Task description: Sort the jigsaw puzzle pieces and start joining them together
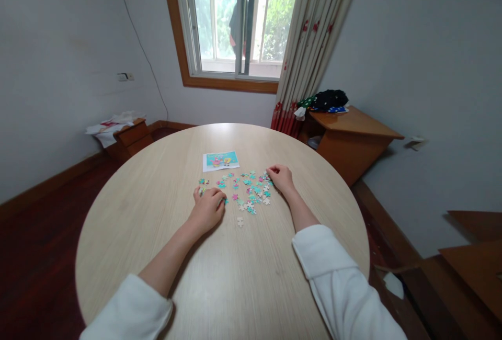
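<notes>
Several small jigsaw pieces (251, 191), teal, pink and white, lie scattered on a round light-wood table (164, 183). A small printed picture card (220, 160) lies just beyond them. My left hand (207, 206) rests at the left edge of the scatter, fingers curled over pieces. At the right edge, my right hand (280, 177) has its fingers bent down onto pieces. One pale piece (240, 221) lies apart, nearer to me. Both arms wear white sleeves.
A wooden cabinet (349, 138) with dark clothing on top stands at the right by a curtain (314, 42). A low wooden stand (131, 136) with papers sits at the left wall. A window (243, 15) is behind the table. The floor is dark red.
</notes>
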`<state>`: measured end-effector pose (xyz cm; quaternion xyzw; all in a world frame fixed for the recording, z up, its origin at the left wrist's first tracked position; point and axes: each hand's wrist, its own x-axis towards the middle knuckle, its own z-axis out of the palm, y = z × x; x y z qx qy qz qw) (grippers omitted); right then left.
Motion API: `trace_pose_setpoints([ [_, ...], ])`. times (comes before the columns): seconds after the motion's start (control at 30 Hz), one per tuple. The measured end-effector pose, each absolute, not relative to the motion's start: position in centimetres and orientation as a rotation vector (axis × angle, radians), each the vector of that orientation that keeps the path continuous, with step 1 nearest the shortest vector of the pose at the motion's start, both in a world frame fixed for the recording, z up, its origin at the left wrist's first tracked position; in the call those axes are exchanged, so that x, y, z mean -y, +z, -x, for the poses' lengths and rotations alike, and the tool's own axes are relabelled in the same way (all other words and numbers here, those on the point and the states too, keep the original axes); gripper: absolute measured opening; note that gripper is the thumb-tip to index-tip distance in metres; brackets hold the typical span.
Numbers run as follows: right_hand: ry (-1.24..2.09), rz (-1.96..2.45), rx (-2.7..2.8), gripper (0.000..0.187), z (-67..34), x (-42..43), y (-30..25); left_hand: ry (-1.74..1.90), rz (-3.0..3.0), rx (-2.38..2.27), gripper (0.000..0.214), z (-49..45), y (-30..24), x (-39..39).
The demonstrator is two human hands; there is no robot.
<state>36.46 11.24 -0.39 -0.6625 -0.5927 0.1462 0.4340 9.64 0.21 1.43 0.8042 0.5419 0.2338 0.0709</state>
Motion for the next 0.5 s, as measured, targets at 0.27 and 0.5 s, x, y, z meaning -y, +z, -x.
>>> trace_pose_setpoints([
  [0.27, 0.407, 1.289, 1.68, 0.019, -37.8, -7.8, 0.0, 0.724, -2.416, -1.647, 0.018, -9.6, 1.8, -0.4],
  [0.5, 0.513, 1.146, 2.09, 0.031, -38.4, -5.2, -0.2, 0.688, -2.503, -1.506, 0.021, -10.2, 2.0, 0.2],
])
